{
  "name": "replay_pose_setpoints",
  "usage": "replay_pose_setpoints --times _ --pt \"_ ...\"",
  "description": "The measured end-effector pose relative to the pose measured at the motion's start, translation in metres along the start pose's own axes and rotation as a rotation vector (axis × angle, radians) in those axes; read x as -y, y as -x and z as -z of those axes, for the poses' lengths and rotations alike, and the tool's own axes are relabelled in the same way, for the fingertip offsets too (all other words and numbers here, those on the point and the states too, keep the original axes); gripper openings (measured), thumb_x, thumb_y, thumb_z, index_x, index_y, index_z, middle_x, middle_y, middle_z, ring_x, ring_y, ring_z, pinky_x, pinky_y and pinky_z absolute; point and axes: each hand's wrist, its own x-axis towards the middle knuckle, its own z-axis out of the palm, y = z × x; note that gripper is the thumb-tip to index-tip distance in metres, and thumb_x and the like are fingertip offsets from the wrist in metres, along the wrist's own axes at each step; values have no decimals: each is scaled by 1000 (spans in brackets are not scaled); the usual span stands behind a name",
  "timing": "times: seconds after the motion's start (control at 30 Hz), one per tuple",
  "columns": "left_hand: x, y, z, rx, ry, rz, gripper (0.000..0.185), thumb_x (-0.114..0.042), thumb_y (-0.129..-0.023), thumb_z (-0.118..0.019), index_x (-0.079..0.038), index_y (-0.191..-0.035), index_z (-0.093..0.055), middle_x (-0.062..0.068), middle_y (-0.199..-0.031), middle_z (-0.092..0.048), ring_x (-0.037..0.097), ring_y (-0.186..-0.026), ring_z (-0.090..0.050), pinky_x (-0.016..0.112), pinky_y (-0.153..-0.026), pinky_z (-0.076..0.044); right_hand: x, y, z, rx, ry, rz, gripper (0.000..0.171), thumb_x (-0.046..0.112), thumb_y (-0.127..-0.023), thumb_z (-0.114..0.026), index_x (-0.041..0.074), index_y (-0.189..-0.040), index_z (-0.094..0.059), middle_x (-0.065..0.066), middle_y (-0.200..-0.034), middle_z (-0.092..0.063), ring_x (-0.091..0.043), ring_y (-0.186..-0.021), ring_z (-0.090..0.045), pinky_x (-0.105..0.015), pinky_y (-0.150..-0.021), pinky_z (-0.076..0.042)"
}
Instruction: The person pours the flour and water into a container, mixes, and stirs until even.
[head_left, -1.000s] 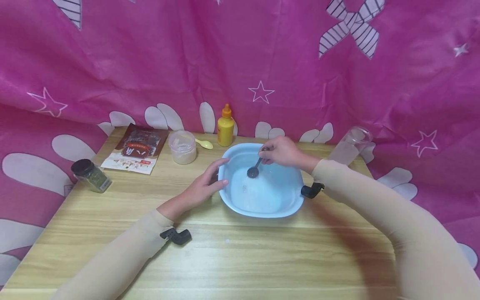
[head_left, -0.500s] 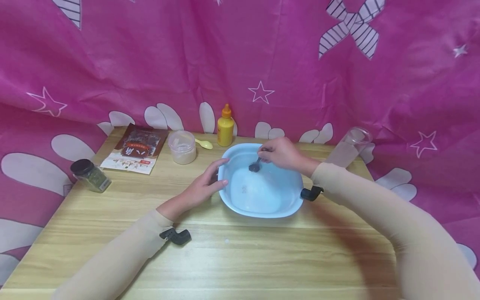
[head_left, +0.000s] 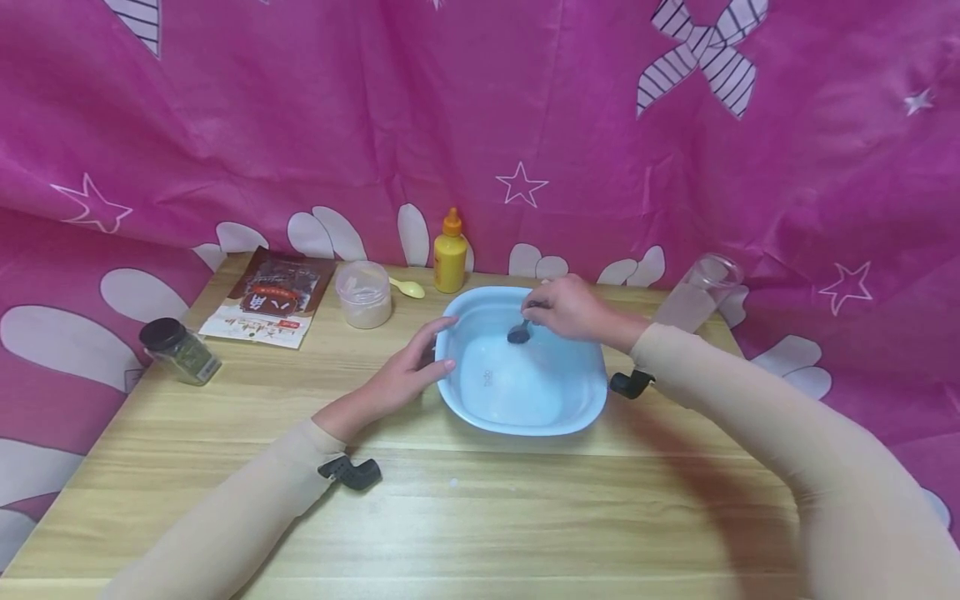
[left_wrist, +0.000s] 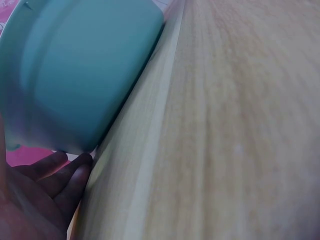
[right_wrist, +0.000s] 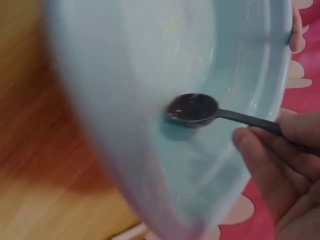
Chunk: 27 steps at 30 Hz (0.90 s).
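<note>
**Pale blue basin [head_left: 540, 400] braced on one side, dark spoon [head_left: 518, 335] low within it**

The basin sits on the wooden counter [head_left: 450, 533], and the spoon's bowl hangs low inside it, toward the far wall. The right grip [head_left: 564, 308] pinches the spoon's handle between thumb and fingers, closed snugly on it with the knuckles above the basin. The left grip [head_left: 405, 375] is loosely spread: thumb and a fingertip touch the left rim, while other fingers reach along the outer wall, bracing rather than clasping.

The step in hand looks like stirring or scooping inside the basin; whether the spoon's bowl touches the bottom, and how much it carries, I cannot tell. The next move probably calls for a light, level sweep of the spoon, with the left side braced so the basin does not slide.

Along the back of the counter stand a yellow bottle [head_left: 450, 260] and a clear tub [head_left: 364, 300], with a pale yellow spoon [head_left: 408, 289] between them. A brown packet [head_left: 264, 298] and a black-lidded jar [head_left: 180, 352] are farther left; a clear cup [head_left: 693, 300] is partly behind the right arm.
</note>
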Motion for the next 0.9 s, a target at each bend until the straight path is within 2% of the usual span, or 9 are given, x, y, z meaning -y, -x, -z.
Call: replay_pose_setpoints --times 0.13,0.23,0.3,0.37,0.47,0.57,0.63,0.8,0.9 --pt "0 0 0 1 1 2 69 -16 -113 -65 -19 -174 -32 24 -174 -38 49 -152 -50 62 -121 -48 -1 3 7 61 85 25 14 11 -104 -78 6 -113 -87 -1 -92 -79 -19 -81 -65 -34 -74 -60" --pt "0 -1 0 4 2 1 69 -16 -113 -65 -19 -174 -32 24 -174 -39 49 -152 -50 62 -120 -48 5 7 10 165 82 33 12 13 -105 -76 8 -107 -87 3 -84 -77 -15 -77 -66 -34 -72 -59" --pt "1 0 0 3 5 0 69 -15 -113 -65 -19 -174 -32 25 -174 -39 50 -152 -50 62 -120 -49 10 9 10 259 21 31 13 15 -106 -74 9 -105 -86 5 -83 -77 -12 -77 -71 -33 -73 -58" --pt "1 0 0 1 6 -2 69 -16 -113 -65 -19 -174 -32 25 -174 -39 50 -152 -50 62 -120 -49 14 10 7 343 -85 26 13 15 -107 -74 8 -105 -85 5 -84 -79 -13 -79 -77 -33 -77 -61" --pt "0 0 0 -4 11 -6 69 -15 -113 -65 -18 -173 -32 27 -172 -40 50 -152 -50 62 -119 -49 18 7 0 400 -253 19 14 15 -107 -75 5 -108 -84 2 -91 -83 -18 -87 -83 -32 -84 -66" --pt "0 0 0 -4 14 -8 69 -14 -112 -65 -18 -173 -33 27 -172 -41 49 -152 -50 61 -120 -49 19 3 -6 347 -331 5 16 16 -108 -76 3 -113 -84 0 -95 -84 -20 -92 -83 -34 -87 -68" --pt "1 0 0 -5 10 -8 69 -15 -113 -65 -19 -173 -33 27 -172 -41 49 -152 -50 61 -120 -49 17 -1 -8 261 -329 -22 17 16 -108 -76 3 -114 -84 -1 -95 -84 -21 -92 -83 -35 -86 -69" --pt "1 0 0 -3 13 -8 68 -14 -113 -65 -19 -173 -33 27 -172 -41 49 -152 -51 61 -120 -50 10 -8 -10 29 -289 -154 19 14 -108 -76 0 -118 -84 -6 -94 -84 -27 -93 -83 -36 -84 -68" --pt "1 -1 -1 4 29 -15 69 -12 -112 -64 -17 -173 -33 29 -170 -43 50 -151 -51 61 -119 -50 9 -9 -11 -36 -283 -198 20 15 -108 -77 1 -120 -84 -6 -96 -84 -24 -93 -83 -36 -84 -67"
